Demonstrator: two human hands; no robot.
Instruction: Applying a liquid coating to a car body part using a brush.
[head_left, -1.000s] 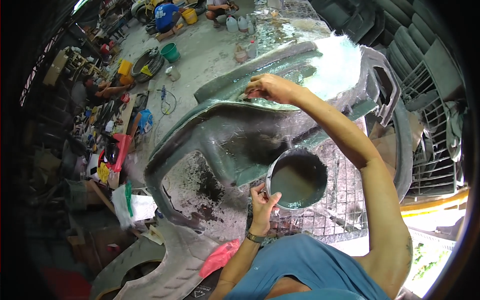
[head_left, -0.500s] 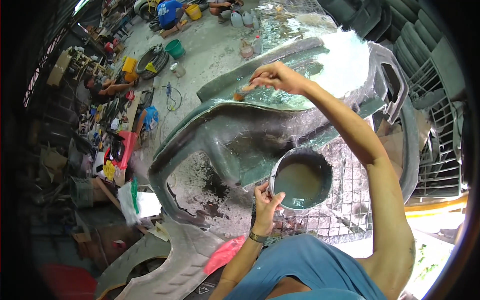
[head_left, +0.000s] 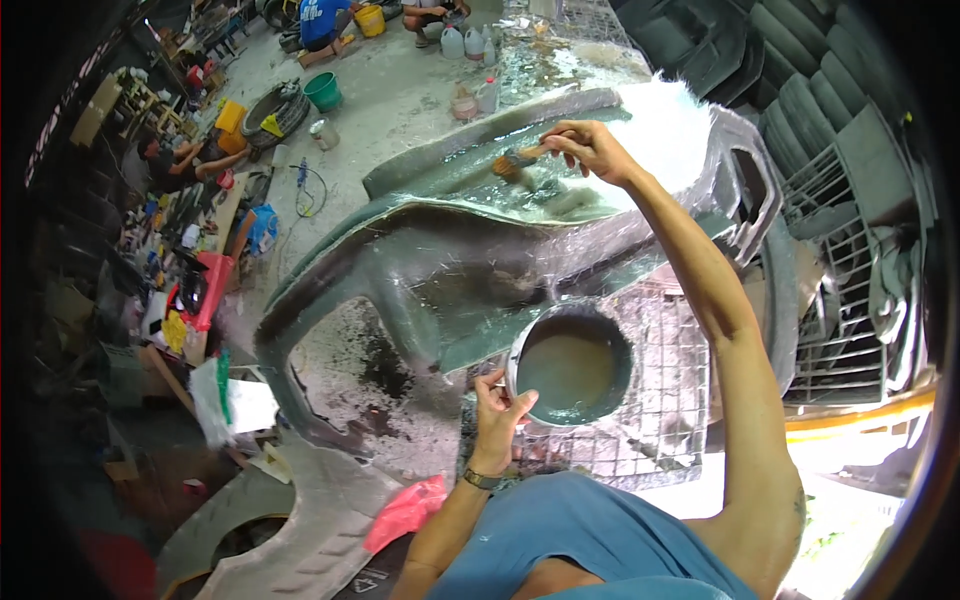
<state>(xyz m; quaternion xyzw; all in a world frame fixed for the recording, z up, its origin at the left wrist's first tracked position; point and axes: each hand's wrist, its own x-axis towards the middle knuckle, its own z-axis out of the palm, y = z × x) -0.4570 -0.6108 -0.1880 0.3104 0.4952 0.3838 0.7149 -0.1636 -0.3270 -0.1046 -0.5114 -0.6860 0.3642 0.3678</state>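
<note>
In my right hand (head_left: 590, 150) is a paintbrush (head_left: 512, 162), gripped by its wooden handle. Its brown bristles are on or just above the wet inner surface of a large dark moulded panel (head_left: 440, 235); I cannot tell if they touch. White fibreglass matting (head_left: 665, 135) with frayed edges covers the panel's upper right part. My left hand (head_left: 500, 415) grips the rim of a round bucket (head_left: 618, 395), thumb over the edge. Cloudy greyish liquid (head_left: 570, 365) lies inside it, and the bucket is tilted toward me, below the panel.
A wire grid (head_left: 650, 430) lies under the bucket. Another grey moulded panel (head_left: 310, 520) and pink plastic (head_left: 405, 512) are at lower left. Metal racks (head_left: 850, 290) stand at right. Beyond are a green bucket (head_left: 322, 92), jugs (head_left: 452, 43), and people (head_left: 322, 22) working low down.
The brush has moved right and up along the panel, away from its near left edge. My left hand still holds the bucket. The whole view has shifted slightly.
</note>
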